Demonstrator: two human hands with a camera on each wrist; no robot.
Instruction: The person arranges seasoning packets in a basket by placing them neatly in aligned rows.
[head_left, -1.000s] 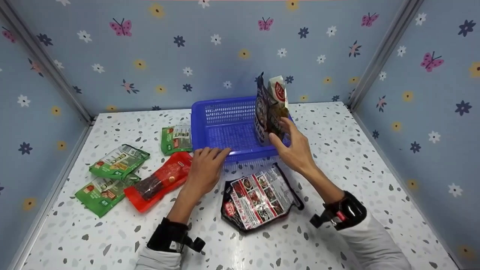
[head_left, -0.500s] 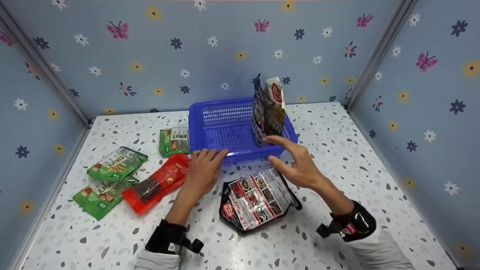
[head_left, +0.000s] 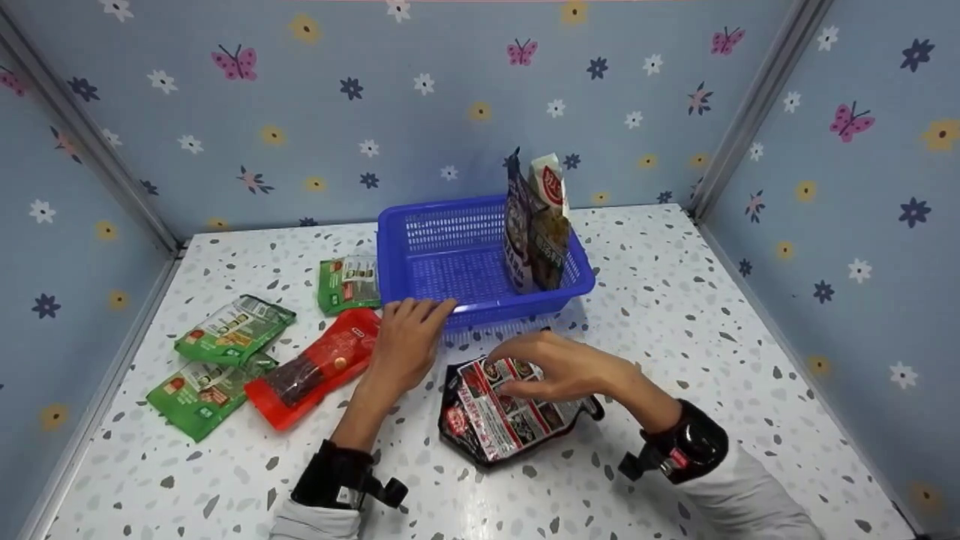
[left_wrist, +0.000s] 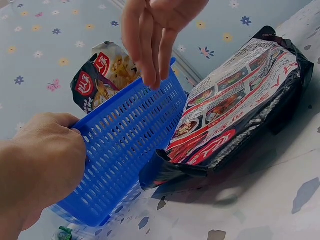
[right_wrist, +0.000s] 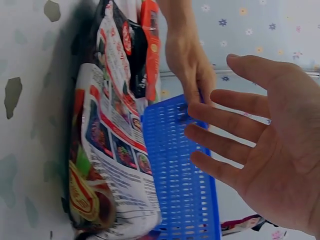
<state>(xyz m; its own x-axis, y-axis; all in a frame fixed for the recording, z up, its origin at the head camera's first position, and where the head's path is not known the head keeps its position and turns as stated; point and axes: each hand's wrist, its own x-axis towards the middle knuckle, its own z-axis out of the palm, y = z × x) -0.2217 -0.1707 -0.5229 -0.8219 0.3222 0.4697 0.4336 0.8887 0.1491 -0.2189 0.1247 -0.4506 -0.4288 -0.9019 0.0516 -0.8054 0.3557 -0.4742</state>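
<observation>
My left hand (head_left: 407,337) holds the near rim of a blue plastic basket (head_left: 495,309), fingers hooked over the edge; the left wrist view shows this hand (left_wrist: 47,165) at the rim. My right hand (head_left: 559,367) hovers over a black-edged food pouch (head_left: 487,424) lying flat in front of the basket. Its fingers are spread and relaxed with nothing between them, as the right wrist view shows of the same hand (right_wrist: 260,140). Inside the basket's right end stand a dark pouch (head_left: 517,232) and a white-topped pouch (head_left: 551,225), side by side.
Left of the basket lie a red snack packet (head_left: 322,367) and several green packets (head_left: 236,326), two of them overlapping. Another green packet (head_left: 347,283) sits against the basket's left side. Patterned blue panels (head_left: 450,97) wall in the speckled table (head_left: 675,330) at the back and sides.
My right hand has left the standing pouches in the basket and come back toward me over the flat black-edged pouch. The left hand has stayed on the basket rim.
</observation>
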